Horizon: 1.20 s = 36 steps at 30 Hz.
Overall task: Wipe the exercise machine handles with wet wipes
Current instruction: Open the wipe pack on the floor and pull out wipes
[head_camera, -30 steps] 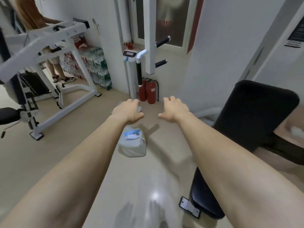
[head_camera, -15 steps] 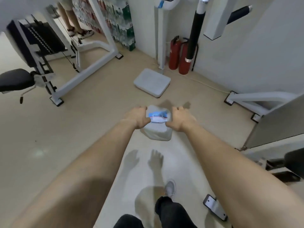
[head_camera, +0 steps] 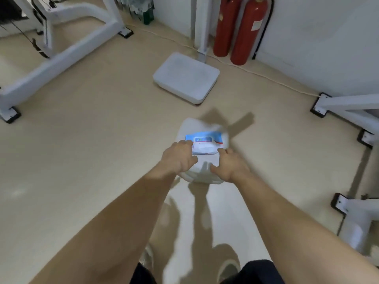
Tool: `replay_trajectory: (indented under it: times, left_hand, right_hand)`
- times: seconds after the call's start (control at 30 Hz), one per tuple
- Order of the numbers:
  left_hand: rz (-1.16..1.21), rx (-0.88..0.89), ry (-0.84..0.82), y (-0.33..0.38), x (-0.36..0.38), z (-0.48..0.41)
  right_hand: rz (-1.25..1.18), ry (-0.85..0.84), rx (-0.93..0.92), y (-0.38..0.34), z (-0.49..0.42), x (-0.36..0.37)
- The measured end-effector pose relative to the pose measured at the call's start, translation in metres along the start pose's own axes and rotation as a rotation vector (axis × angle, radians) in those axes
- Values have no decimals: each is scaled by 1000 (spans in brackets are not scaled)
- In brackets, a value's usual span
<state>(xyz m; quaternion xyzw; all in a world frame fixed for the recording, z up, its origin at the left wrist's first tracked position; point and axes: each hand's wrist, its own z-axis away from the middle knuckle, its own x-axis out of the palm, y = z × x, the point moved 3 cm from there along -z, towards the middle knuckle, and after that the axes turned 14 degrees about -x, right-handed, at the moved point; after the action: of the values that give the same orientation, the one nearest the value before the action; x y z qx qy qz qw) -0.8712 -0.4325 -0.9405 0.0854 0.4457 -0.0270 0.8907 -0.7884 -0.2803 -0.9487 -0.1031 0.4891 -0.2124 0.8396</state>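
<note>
Both hands, left [head_camera: 180,155] and right [head_camera: 229,166], now loosely clasp the wipes pack [head_camera: 205,143], nearer than before.

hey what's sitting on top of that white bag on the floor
A blue and white wet wipes pack lies on the white bag. The left hand and right hand rest on them, covering the pack's near corners. The bag's contents cannot be seen.

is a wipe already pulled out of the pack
No: the wet wipes pack sits on the floor with both the left hand and right hand on it, and no loose wipe shows.
</note>
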Motion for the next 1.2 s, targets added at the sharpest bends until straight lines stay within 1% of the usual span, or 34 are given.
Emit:
replay_trajectory:
  times: [0.1,0.17,0.23,0.33,0.4,0.5,0.7,0.77,0.83,0.87,0.97,1.03,1.13,1.2]
  left_hand:
    - [48,56,104,4,46,-73]
    - [80,122,198,12,70,-113]
    - [86,186,248,20,90,-146]
    - [117,220,249,25,116,-176]
    - [131,220,281,23,127,-186]
    - [177,223,312,23,130,-196]
    - [252,269,245,20,119,-212]
    - [295,270,276,20,113,-213]
    - [356,228,301,22,108,-214]
    - [359,195,343,24,105,-214]
    - [407,96,543,28,98,-221]
    - [439,50,619,30,101,-226]
    - [391,90,680,31,112,-227]
    - [372,149,650,29,120,-226]
  right_hand:
    - [-18,103,-4,34,-63,42]
    - [-42,191,-13,54,-97,64]
    - [-85,288,-32,72,-124,83]
    - [-215,440,-32,91,-148,105]
    - [-287,524,-33,100,-157,116]
    - [-332,599,-38,107,-163,127]
    - [-351,731,-80,113,-163,140]
    - [-317,755,-86,113,-163,143]
    - [-274,764,-86,112,-163,143]
    - [-250,765,-92,112,-164,142]
    - [-159,729,-131,111,-163,138]
    - [-122,704,-142,111,-162,136]
    - [-155,656,-123,111,-161,133]
    - [-126,593,-105,110,-162,131]
